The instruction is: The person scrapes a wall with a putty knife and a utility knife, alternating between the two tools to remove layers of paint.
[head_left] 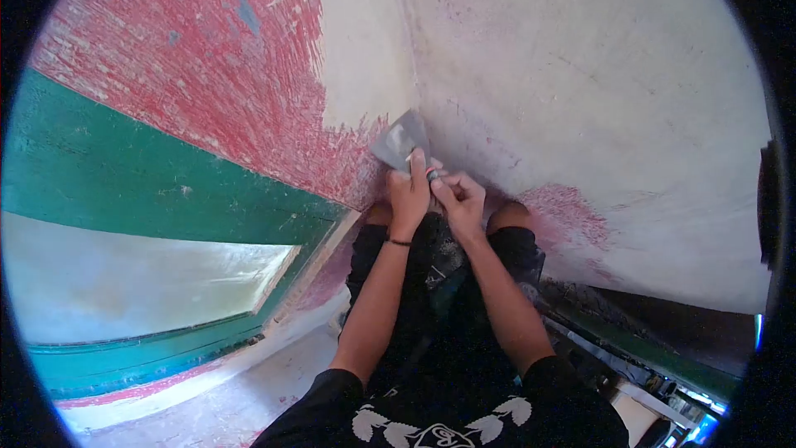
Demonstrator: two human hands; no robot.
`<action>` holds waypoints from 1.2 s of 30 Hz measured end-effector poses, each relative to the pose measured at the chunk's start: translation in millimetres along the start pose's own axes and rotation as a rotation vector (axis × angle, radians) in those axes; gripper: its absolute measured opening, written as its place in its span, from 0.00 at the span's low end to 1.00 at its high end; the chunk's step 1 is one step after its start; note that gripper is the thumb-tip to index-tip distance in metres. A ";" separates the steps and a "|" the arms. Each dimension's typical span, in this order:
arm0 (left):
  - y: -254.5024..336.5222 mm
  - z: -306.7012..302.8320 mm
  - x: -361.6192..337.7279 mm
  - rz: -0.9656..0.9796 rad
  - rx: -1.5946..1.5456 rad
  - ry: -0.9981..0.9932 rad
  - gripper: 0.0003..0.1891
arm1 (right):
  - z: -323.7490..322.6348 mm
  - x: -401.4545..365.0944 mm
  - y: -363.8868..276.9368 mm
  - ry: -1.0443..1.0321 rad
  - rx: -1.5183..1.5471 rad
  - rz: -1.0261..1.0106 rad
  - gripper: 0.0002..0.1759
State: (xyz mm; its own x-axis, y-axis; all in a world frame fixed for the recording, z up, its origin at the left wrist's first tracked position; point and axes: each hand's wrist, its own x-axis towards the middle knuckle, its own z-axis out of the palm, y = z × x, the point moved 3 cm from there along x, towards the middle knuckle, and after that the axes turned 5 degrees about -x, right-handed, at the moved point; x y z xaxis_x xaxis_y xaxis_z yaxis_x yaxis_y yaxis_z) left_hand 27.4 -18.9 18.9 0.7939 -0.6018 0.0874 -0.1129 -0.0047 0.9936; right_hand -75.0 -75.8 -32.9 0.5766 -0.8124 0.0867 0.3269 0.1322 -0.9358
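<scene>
A wide grey blade (pixel 398 139) with a pale smear on it is held up before the wall corner, at the middle of the view. My left hand (pixel 409 196) is closed on this scraper, one finger lying along the blade's base. Close beside it, my right hand (pixel 461 197) has its fingers pinched together near a small red-and-dark piece that looks like the tool's handle end. What the right fingers grip is too small to make out. A dark band circles my left wrist.
Scratched red paint (pixel 207 58) covers the left wall above a green window frame (pixel 157 174). On the right stands a whitish wall (pixel 597 99) with a red patch (pixel 568 216). Dark shelving with assorted items (pixel 655 382) lies at the lower right.
</scene>
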 end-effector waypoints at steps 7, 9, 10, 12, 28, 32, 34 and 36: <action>-1.1 -3.9 -6.7 0.058 -0.026 0.018 0.25 | -5.8 -5.0 -3.1 -0.033 -0.054 0.076 0.05; 9.8 -3.0 -10.9 -0.046 -0.071 0.004 0.25 | -0.1 -11.1 -7.6 -0.028 -0.036 0.039 0.06; 6.5 -3.4 -11.4 -0.046 -0.087 0.005 0.24 | 2.1 -11.2 -9.3 -0.027 -0.022 0.013 0.06; 2.6 -6.6 -6.7 -0.032 -0.111 0.005 0.24 | 5.7 -6.8 -10.1 -0.016 -0.054 -0.027 0.06; 13.2 -12.2 -9.2 0.026 -0.027 -0.028 0.24 | 9.5 -18.1 1.1 0.003 -0.023 0.072 0.06; 0.6 -8.2 -1.2 0.004 -0.150 -0.025 0.22 | 11.4 -10.5 -2.3 -0.025 0.013 0.038 0.06; 3.3 -3.1 -7.1 -0.042 -0.197 -0.011 0.22 | 5.5 -9.4 -5.6 -0.032 -0.053 0.034 0.05; 12.7 -2.8 -10.9 -0.023 -0.147 0.028 0.22 | 1.8 -18.1 -5.4 -0.027 -0.057 0.060 0.05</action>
State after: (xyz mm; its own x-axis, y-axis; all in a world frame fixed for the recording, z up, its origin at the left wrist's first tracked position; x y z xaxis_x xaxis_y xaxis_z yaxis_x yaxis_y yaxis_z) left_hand 18.9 -10.2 30.8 0.8120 -0.5801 0.0642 -0.0072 0.1001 0.9949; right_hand -85.9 -60.7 -28.8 0.6138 -0.7885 0.0384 0.2489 0.1470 -0.9573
